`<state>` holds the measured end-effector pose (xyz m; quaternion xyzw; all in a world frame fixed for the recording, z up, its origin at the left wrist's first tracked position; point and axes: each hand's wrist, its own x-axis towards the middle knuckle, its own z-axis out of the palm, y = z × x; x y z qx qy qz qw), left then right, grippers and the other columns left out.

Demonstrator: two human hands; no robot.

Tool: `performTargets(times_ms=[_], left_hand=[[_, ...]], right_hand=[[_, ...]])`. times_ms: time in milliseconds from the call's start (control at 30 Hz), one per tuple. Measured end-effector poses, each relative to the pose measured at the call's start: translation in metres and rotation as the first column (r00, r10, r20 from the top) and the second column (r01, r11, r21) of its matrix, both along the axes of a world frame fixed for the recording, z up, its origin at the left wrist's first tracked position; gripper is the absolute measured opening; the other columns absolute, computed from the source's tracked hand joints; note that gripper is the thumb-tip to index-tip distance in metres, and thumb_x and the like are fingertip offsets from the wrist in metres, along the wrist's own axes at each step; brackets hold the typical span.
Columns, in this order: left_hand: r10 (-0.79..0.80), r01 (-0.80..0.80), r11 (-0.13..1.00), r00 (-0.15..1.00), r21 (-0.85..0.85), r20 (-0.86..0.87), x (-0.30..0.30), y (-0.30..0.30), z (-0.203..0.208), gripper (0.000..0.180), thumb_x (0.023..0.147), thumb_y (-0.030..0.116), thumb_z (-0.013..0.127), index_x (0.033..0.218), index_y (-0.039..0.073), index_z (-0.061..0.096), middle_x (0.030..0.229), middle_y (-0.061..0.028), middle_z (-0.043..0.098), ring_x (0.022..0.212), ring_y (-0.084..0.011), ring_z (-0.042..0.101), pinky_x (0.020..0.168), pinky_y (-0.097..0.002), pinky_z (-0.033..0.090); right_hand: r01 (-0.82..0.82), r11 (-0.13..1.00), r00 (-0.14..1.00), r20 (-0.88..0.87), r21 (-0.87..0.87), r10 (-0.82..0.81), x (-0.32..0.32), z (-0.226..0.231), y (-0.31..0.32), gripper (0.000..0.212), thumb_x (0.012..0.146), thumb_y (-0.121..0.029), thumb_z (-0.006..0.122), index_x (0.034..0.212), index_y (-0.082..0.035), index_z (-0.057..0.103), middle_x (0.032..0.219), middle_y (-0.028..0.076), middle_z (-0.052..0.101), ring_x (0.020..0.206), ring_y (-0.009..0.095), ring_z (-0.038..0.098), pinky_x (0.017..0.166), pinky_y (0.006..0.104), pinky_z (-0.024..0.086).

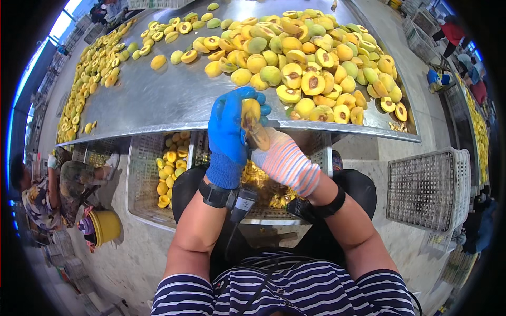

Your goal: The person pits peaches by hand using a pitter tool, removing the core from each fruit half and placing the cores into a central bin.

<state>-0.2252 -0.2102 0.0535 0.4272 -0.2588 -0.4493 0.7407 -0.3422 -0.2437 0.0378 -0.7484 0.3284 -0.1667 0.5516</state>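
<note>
My left hand [227, 126], in a blue rubber-coated glove, is closed around a yellow peach half [251, 109] just off the near edge of the metal table [158, 102]. Against that fruit presses my right hand [282, 159], in a white glove with orange and blue stripes; tan coverings show on its fingertips. Its fingers are pinched together, and whatever they grip is hidden. Beyond both hands lies a big heap of halved peaches [311, 58], many showing brown pits or pit hollows. Beneath them a crate [271, 213] holds yellow peach pieces.
More halves [100, 63] line the table's left side. A crate of peaches [139, 184] stands below the table, left of my knees. On the floor are a stacked grey crate [429, 189] at right and a yellow bucket [107, 226] at left. A seated person [45, 195] is at far left.
</note>
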Motion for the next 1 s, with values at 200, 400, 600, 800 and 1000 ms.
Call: performTargets(times_ms=[200, 400, 600, 800, 1000], left_hand=[[0.059, -0.054, 0.998, 0.981, -0.031, 0.185, -0.009, 0.004, 0.001, 0.039, 0.1, 0.035, 0.042, 0.117, 0.002, 0.055, 0.108, -0.0151, 0.063, 0.093, -0.024, 0.065, 0.08, -0.0335, 0.054], [-0.273, 0.271, 0.962, 0.937, 0.038, 0.22, 0.025, -0.002, 0.002, 0.038, 0.101, 0.029, 0.042, 0.119, -0.001, 0.055, 0.11, -0.0151, 0.062, 0.095, -0.0224, 0.064, 0.082, -0.0325, 0.054], [-0.081, 0.063, 0.996, 0.952, 0.07, 0.294, 0.003, -0.003, -0.002, 0.035, 0.099, 0.026, 0.046, 0.112, -0.004, 0.06, 0.101, -0.0149, 0.065, 0.09, -0.0215, 0.065, 0.08, -0.0327, 0.053], [0.096, -0.12, 0.99, 0.961, 0.076, 0.259, -0.002, 0.001, -0.003, 0.03, 0.096, 0.022, 0.052, 0.108, -0.002, 0.064, 0.093, -0.0096, 0.066, 0.083, -0.017, 0.062, 0.077, -0.0284, 0.05], [0.0, -0.007, 0.999, 0.981, 0.031, 0.195, 0.01, -0.002, -0.005, 0.034, 0.098, 0.027, 0.049, 0.112, -0.002, 0.062, 0.098, -0.0117, 0.065, 0.091, -0.0198, 0.062, 0.081, -0.0315, 0.051]], right_hand=[[0.017, 0.992, 0.998, 0.066, -0.123, -0.009, -0.001, -0.026, -0.002, 0.03, 0.078, -0.017, 0.062, 0.102, 0.001, 0.058, 0.092, 0.025, 0.065, 0.091, 0.042, 0.062, 0.078, 0.0419, 0.051], [0.017, 0.988, 0.981, -0.189, -0.152, -0.045, -0.008, -0.005, -0.008, 0.03, 0.079, -0.021, 0.062, 0.099, 0.001, 0.058, 0.09, 0.026, 0.065, 0.089, 0.043, 0.061, 0.078, 0.045, 0.051], [-0.036, 0.968, 0.984, -0.177, -0.249, -0.009, -0.002, -0.028, -0.004, 0.03, 0.079, -0.021, 0.061, 0.099, 0.001, 0.059, 0.087, 0.025, 0.065, 0.088, 0.044, 0.062, 0.077, 0.0446, 0.051], [-0.03, 0.983, 0.996, -0.078, 0.18, 0.045, 0.002, 0.002, 0.002, 0.025, 0.078, -0.017, 0.06, 0.093, 0.003, 0.06, 0.078, 0.02, 0.064, 0.075, 0.037, 0.062, 0.07, 0.0399, 0.05], [-0.099, 0.908, 0.993, 0.094, 0.408, 0.066, -0.015, 0.017, -0.001, 0.021, 0.079, -0.018, 0.066, 0.088, 0.0, 0.06, 0.067, 0.003, 0.059, 0.057, 0.014, 0.054, 0.049, 0.0308, 0.043]])
